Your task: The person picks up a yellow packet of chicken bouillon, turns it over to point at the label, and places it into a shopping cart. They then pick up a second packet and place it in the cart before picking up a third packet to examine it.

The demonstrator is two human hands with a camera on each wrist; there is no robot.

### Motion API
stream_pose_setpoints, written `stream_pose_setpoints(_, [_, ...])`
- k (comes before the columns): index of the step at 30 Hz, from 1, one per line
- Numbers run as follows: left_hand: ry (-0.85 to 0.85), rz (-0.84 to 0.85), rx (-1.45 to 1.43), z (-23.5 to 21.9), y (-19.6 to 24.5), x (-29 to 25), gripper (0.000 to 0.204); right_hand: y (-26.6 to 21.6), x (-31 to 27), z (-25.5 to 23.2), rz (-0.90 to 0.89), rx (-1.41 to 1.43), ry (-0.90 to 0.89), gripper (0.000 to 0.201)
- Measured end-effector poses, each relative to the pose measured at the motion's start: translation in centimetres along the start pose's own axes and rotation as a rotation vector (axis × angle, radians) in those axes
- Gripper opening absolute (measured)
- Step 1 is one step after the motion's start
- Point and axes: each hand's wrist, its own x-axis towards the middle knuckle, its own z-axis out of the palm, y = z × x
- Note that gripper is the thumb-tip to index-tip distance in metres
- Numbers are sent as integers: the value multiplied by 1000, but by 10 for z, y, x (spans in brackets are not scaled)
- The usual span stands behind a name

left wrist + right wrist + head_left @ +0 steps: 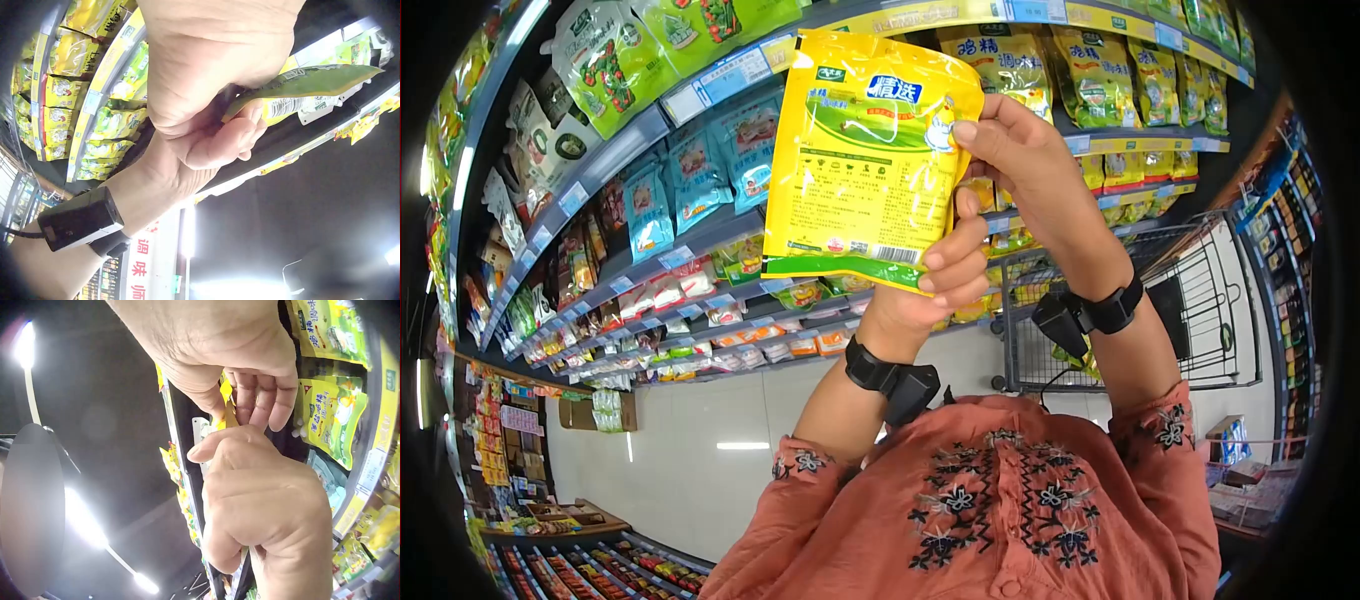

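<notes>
A yellow seasoning packet [850, 170] with a green band at the bottom is held up in front of the shelves, its printed side toward the head view. My left hand [952, 268] grips its lower right edge, fingers curled round that corner. Higher on the same edge, my right hand [1022, 150] pinches the packet with the thumb on the printed face. The left wrist view shows the packet [306, 84] nearly edge-on, reaching out from the left hand [219, 75]. Seen from the right wrist, the right hand [219, 344] is above the left hand [269, 494], close together.
Similar yellow packets [1090, 80] line the shelf behind the right hand. Blue packets [698, 170] and green pouches [610, 65] fill shelves to the left. A wire shopping cart [1200, 300] stands beside the right forearm. Pale tiled floor [700, 440] lies below left.
</notes>
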Motion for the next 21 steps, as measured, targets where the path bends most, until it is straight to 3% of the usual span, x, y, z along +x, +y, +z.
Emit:
stream_pose_setpoints(8, [27,-2,33,4,-3,3,31,-3,-1,1,-14,-20,14,31])
stream_pose_setpoints(12, [-3,21,83,8,1,5,32,-17,-13,18,-165,-208,173,39])
stream_pose_setpoints(15, [-18,76,129,9,10,7,34,-24,-29,24,-613,-518,359,31])
stream_pose_setpoints(18, [93,221,175,6,9,4,34,-38,-67,38,-664,-859,-17,35])
stream_pose_setpoints(20, [69,172,170,14,18,4,32,-28,-75,56,-693,-956,-237,48])
stream_pose_setpoints(21, [32,145,188,18,21,4,30,-20,-78,62,-674,-953,-262,53])
